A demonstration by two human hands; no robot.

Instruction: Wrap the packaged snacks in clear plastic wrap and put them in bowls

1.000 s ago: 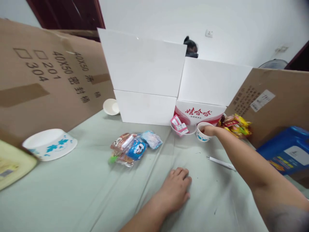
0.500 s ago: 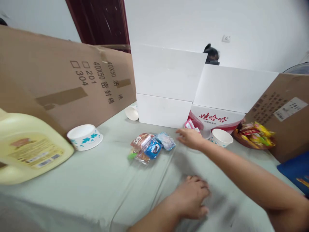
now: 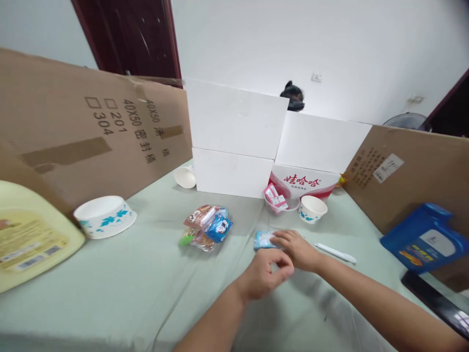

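Observation:
A light blue-and-white plastic packet [image 3: 262, 240] lies on the cloth-covered table, partly hidden by my hands. My right hand [image 3: 297, 250] rests over its right end with the fingers bent down onto it. In front and nearer to me is my left hand [image 3: 264, 275], its fingers curled and thumb meeting index finger in a loop; whether the fingertips pinch anything is hidden. To the left sits a pile of wrapped snacks [image 3: 208, 226] in brown, blue and clear wrappers. Right of my right hand lies a white plastic knife-like tool [image 3: 335, 253].
Behind are a clear bowl [image 3: 293, 207] with pink packets [image 3: 275, 197], a paper cup [image 3: 312, 210] and white boxes [image 3: 234, 173]. A paper bowl [image 3: 105, 218] and yellow jug [image 3: 34, 239] stand left. A blue bottle [image 3: 425, 239] and black object [image 3: 436, 298] are right.
The light blue packet has come away from the snack pile towards me, under my right hand. My hands have drawn together. The snack basket at right has left its spot, and the view has turned right.

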